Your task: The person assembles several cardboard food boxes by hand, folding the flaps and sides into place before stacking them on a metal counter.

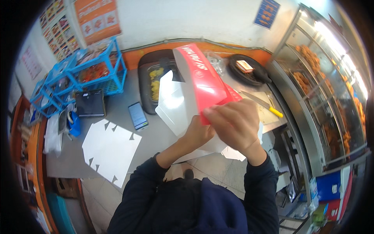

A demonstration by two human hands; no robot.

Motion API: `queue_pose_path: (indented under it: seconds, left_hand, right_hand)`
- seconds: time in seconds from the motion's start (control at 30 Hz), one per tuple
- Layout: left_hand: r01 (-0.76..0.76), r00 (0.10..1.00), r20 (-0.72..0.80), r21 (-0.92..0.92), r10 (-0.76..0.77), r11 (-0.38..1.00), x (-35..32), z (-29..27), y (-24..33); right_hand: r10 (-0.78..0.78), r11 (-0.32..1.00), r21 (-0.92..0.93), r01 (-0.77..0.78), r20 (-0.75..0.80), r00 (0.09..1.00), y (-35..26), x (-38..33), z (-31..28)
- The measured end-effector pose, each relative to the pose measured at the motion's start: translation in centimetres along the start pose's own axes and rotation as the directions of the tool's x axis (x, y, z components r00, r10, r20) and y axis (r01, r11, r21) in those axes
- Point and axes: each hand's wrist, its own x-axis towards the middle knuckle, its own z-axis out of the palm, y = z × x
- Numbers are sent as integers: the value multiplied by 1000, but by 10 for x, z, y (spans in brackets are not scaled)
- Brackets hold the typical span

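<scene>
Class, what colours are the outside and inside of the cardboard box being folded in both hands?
The cardboard box is red outside, white inside; head view.

Grey worktop point(156, 136) carries the rest. Flat white die-cut cardboard blanks point(110, 150) lie at 8 o'clock. Smartphone point(138, 116), screen lit, just right of them; dark tablet point(90, 103) at 9 o'clock. Blue wire basket rack point(78, 76) at 10 o'clock, holding packets. Black tray point(150, 84) with yellow food pieces at 12 o'clock. Round black pan point(249, 70) at 1 o'clock with a small box inside. Yellow-handled knife point(261, 103) on a white board at 2 o'clock. Glass display case point(331, 89) of fried food at 3 o'clock. Menu posters point(97, 19) on the wall.
</scene>
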Motion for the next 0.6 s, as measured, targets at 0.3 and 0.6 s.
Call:
queue_pose_path:
  seconds: [0.3, 0.6]
  left_hand:
    - [-129, 978, 129, -239, 163, 962, 25, 58, 14]
    - [-330, 928, 171, -35, 331, 943, 52, 112, 27]
  right_hand:
    - [254, 967, -74, -245, 146, 956, 16, -48, -50]
    - [386, 887, -277, -369, 8, 923, 54, -100, -83]
